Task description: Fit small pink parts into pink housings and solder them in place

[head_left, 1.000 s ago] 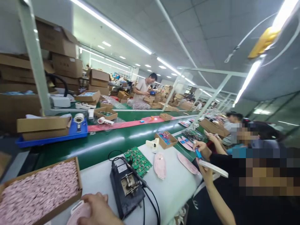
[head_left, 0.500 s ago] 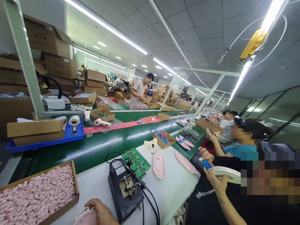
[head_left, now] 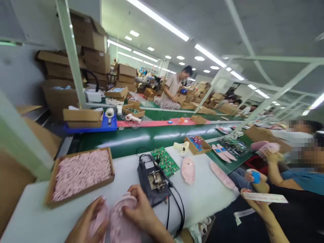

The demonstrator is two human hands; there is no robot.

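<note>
My right hand (head_left: pixel 144 211) grips a pink plastic shell (head_left: pixel 124 219) by its right edge, thumb on its inner face. Close beside it on the left, my left hand (head_left: pixel 88 222) is closed around another pink plastic piece (head_left: pixel 100 217), blurred and partly covered by the fingers. Both hands are low over the white work surface (head_left: pixel 35 209). Behind them stands a black soldering station (head_left: pixel 154 184) with its cables. A green circuit board panel (head_left: pixel 165 161) lies past it, and another pink shell (head_left: pixel 188 171) rests to the right of that panel.
A carton of small pink parts (head_left: pixel 83 175) sits at the left. Across the back runs a green conveyor (head_left: pixel 152 135). A small box of coloured wires (head_left: pixel 198 145) stands at the surface's far edge. Co-workers sit along the right, the nearest one's hand (head_left: pixel 258 202) holding a white roll.
The view has swung right-to-left, so the scene sits further right. My left hand with a pink piece has come into view, and the right hand's shell is raised further into view.
</note>
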